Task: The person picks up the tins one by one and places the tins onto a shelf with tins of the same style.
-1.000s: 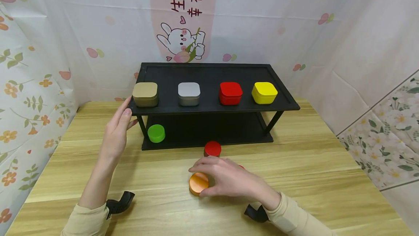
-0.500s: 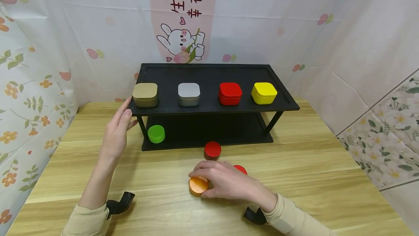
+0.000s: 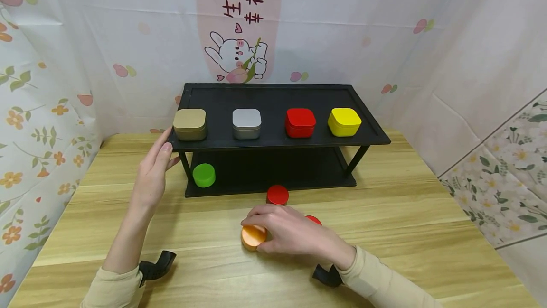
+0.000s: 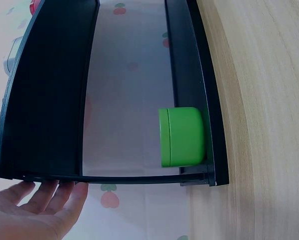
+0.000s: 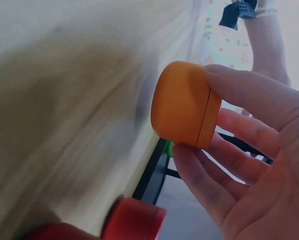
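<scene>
In the head view my right hand pinches a round orange tin between thumb and fingers. The right wrist view shows this orange tin tilted, its lid seam toward the palm; it seems just off the table. My left hand grips the left front corner of a black two-tier rack, fingers along the upper shelf's end. A round red tin stands in front of the rack. A second red tin is mostly hidden behind my right hand. A green tin sits at the lower shelf's left end.
Along the upper shelf stand square tins: tan, silver, red and yellow. Patterned cloth hangs behind and beside the wooden table. A black wrist mount juts from each sleeve.
My right hand has closed its fingers round the orange tin and shifted it slightly left and toward the rack. The left hand stays at the rack's corner.
</scene>
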A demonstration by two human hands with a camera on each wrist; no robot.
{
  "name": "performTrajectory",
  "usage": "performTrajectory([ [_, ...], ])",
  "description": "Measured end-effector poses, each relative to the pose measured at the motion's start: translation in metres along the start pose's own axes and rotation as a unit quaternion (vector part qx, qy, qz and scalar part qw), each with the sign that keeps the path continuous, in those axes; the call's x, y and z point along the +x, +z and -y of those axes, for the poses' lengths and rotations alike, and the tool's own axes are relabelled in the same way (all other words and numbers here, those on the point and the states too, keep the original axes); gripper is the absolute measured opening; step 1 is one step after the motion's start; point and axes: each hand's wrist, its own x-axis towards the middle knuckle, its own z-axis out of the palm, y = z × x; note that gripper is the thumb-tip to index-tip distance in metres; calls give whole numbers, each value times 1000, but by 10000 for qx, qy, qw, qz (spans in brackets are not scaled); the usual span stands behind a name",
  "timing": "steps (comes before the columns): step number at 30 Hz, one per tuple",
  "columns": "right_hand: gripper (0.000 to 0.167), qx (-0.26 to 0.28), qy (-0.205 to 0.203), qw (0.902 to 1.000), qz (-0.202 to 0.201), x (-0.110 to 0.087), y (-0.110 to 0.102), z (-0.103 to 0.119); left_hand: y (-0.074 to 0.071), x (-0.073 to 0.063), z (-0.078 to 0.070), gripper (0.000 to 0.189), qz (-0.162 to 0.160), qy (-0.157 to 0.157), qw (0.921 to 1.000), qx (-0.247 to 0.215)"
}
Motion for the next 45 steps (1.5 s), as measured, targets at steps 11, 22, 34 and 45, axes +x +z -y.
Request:
performTrajectory([
  [11,46,58,-168,9998,-96,21,-16,3,1,0,-2,53,-22,35,9999,-102],
  [22,42,55,-92,9997,-201,41,-33,-2,0,0,0,54,2,54,9999,-92],
  [34,44,237,-33,9996,-138,60,-47,-17,1,1,-2,54,-3,27,10000,-85],
  [45,46,371,58,9993,-92,76,-53,-34,0,0,1,54,-24,-45,10000,-55],
])
